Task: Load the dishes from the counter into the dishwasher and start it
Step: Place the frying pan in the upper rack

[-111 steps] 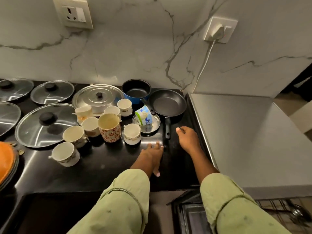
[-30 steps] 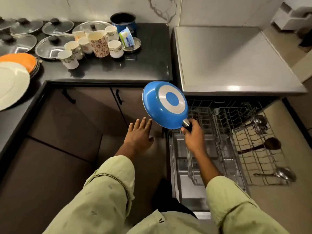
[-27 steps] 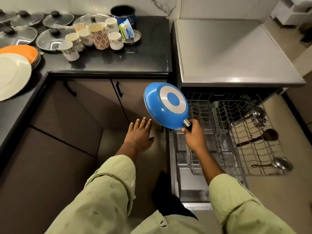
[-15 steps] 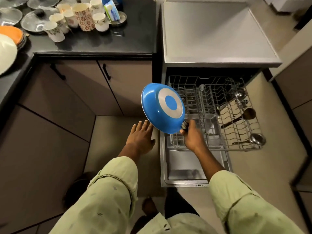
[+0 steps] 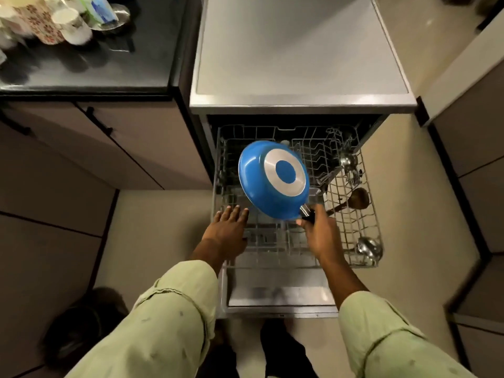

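Above the pulled-out rack (image 5: 351,264), the blue pan (image 5: 272,181) hangs tilted, its handle (image 5: 306,214) clenched in the right grip (image 5: 319,233), left grip (image 5: 229,230) spread empty; stiff, probably front-heavy, best steadied by the rim.

Setting: home kitchen.
Evidence: open dishwasher (image 5: 300,55) with pulled-out wire rack (image 5: 354,227), black desk (image 5: 141,64) bearing cups (image 5: 72,25), brown cabinet doors (image 5: 141,151) with bar handles beneath.
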`<action>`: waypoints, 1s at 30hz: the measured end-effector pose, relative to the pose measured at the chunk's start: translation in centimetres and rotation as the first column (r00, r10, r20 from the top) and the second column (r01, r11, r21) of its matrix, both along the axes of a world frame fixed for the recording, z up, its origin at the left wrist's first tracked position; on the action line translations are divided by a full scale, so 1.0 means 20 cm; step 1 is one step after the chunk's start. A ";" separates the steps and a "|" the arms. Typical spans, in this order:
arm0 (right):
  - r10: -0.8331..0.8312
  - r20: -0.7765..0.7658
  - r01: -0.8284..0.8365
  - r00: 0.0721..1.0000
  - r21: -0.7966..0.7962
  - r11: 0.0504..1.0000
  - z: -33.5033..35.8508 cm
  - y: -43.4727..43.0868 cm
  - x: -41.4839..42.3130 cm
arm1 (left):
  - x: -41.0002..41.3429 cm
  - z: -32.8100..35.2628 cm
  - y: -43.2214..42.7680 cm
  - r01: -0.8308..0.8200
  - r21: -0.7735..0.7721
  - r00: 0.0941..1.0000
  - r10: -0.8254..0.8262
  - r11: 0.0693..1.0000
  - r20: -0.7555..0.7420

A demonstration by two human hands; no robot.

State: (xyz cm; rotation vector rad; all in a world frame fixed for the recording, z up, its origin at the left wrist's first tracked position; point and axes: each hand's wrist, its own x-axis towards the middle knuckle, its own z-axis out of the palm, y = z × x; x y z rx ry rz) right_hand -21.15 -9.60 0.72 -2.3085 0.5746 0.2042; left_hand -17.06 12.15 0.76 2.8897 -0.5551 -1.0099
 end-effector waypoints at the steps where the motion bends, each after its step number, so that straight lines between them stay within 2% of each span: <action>1: -0.006 0.000 0.006 1.000 0.000 1.000 -0.04 -0.05 0.04 | 0.04 -0.04 -0.06 -0.002 -0.001 1.000 0.002 1.000 -0.001; 6: -0.084 -0.014 0.083 0.996 -0.042 0.996 -0.26 -0.23 0.28 | 0.22 -0.25 -0.27 0.034 0.012 0.999 -0.034 0.999 -0.020; 12: -0.046 -0.038 0.042 0.998 -0.094 0.995 -0.59 -0.38 0.53 | 0.42 -0.53 -0.44 0.094 0.031 0.995 -0.092 0.995 -0.044; 19: -0.080 0.062 0.090 0.995 -0.183 0.979 -0.87 -0.41 0.74 | 0.61 -0.80 -0.53 0.113 0.065 0.986 -0.104 0.991 -0.131; 23: -0.151 0.093 0.165 0.984 -0.169 0.972 -0.95 -0.43 0.82 | 0.67 -0.88 -0.53 0.133 0.118 0.981 -0.113 0.984 -0.160; 30: -0.237 0.130 0.268 0.963 -0.327 0.906 -1.02 -0.48 0.87 | 0.66 -0.96 -0.54 0.256 0.236 0.960 -0.219 0.937 -0.172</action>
